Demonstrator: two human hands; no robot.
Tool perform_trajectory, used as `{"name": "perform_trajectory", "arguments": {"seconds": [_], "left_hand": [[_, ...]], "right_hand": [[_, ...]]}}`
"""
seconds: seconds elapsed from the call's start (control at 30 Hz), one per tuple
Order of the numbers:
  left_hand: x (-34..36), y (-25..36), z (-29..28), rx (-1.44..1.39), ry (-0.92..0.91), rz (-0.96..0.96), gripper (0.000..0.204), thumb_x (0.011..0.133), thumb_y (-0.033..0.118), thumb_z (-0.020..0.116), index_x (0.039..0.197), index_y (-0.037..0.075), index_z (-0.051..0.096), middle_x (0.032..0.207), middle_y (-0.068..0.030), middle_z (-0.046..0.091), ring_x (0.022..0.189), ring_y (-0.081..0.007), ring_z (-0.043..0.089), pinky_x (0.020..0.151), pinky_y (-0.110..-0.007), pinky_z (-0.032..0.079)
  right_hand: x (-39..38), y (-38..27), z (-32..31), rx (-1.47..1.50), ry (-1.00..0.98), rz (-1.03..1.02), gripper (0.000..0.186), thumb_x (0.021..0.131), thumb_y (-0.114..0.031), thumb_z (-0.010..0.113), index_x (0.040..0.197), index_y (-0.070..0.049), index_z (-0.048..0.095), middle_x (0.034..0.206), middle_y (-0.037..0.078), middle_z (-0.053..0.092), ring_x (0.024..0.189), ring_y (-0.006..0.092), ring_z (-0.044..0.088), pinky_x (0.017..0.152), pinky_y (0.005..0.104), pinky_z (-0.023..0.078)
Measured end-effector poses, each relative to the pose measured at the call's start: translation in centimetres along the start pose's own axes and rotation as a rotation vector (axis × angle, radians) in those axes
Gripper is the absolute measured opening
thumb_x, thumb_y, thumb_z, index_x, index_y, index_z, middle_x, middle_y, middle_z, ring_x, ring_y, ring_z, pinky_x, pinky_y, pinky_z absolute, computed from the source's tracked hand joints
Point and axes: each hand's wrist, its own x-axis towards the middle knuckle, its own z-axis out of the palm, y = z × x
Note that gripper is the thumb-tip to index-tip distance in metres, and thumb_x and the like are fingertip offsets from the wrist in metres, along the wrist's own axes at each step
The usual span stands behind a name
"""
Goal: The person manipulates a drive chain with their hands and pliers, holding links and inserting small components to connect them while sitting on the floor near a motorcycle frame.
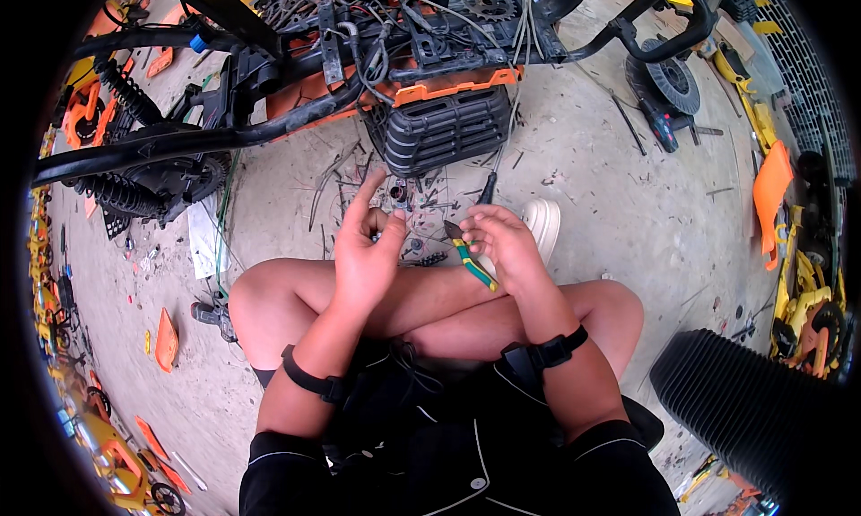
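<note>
My left hand (368,251) is raised over my crossed legs, its index finger stretched out and thumb apart, the other fingers bent. Nothing shows clearly in it. To its right is my right hand (504,245), fingers curled together; what they hold, if anything, I cannot make out. Close beside those fingertips are cutting pliers (473,266) with green and yellow handles and dark jaws. Whether the hand grips them or they rest on my leg, I cannot tell. Beyond my hands, a small dark round part (398,193) lies on the floor among wire scraps.
A black vehicle frame (260,130) with cables and a ribbed dark box (448,130) stands ahead. At the right lie a cordless drill (659,126) and a wheel (671,81). A black ribbed object (735,408) is at lower right. Orange panels (167,341) lie around.
</note>
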Motion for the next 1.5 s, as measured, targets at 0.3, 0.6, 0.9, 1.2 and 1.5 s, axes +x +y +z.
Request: {"name": "perform_trajectory", "arguments": {"seconds": [0.3,0.6,0.9,1.2,1.5], "left_hand": [[-0.9,1.8,-0.2,-0.288,0.004,0.108,0.069,0.099,0.005,0.058,0.158,0.006,0.023,0.090,-0.0035,0.064,0.064,-0.0006,0.044,0.060,-0.017,0.037],[-1.6,4.3,-0.7,-0.533,-0.033,0.106,0.069,0.099,0.000,0.051,0.160,0.011,0.019,0.124,-0.0203,0.062,0.058,-0.0016,0.043,0.052,-0.017,0.037],[-3.3,7.4,-1.9,-0.851,-0.151,0.235,0.029,0.092,-0.004,0.053,0.118,0.008,0.058,0.089,-0.0028,0.053,0.054,-0.0085,0.041,0.049,-0.023,0.038],[-3.9,10.1,-3.7,-1.057,-0.106,0.299,0.015,0.097,-0.004,0.050,0.098,0.011,0.047,0.085,-0.0025,0.048,0.059,-0.0086,0.042,0.052,-0.023,0.037],[2.6,2.7,-14.6,-1.229,0.265,0.268,0.011,0.097,-0.005,0.046,0.102,0.002,0.053,0.087,-0.0075,0.050,0.056,-0.0119,0.036,0.047,-0.025,0.031]], "right_hand": [[0.5,1.6,0.2,-0.401,-0.023,-0.031,0.020,0.097,-0.009,0.059,0.113,0.001,0.065,0.096,0.010,0.071,0.080,0.0141,0.064,0.071,0.0279,0.052],[1.0,4.0,0.0,-0.797,-0.077,-0.207,0.023,0.095,-0.015,0.063,0.115,-0.004,0.066,0.102,0.015,0.073,0.090,0.0246,0.070,0.081,0.0354,0.055],[-0.4,3.4,1.3,-1.198,-0.136,-0.220,0.033,0.089,-0.016,0.070,0.118,-0.003,0.065,0.119,0.020,0.068,0.102,0.0360,0.067,0.090,0.0419,0.053],[-1.1,4.1,2.3,-1.273,-0.501,-0.570,0.027,0.090,-0.021,0.068,0.111,-0.004,0.065,0.123,0.016,0.065,0.120,0.0353,0.057,0.099,0.0453,0.045],[-1.0,0.5,1.9,-1.162,-0.179,-0.571,0.023,0.091,-0.023,0.072,0.104,-0.005,0.067,0.098,0.017,0.069,0.093,0.0380,0.064,0.082,0.0445,0.052]]}}
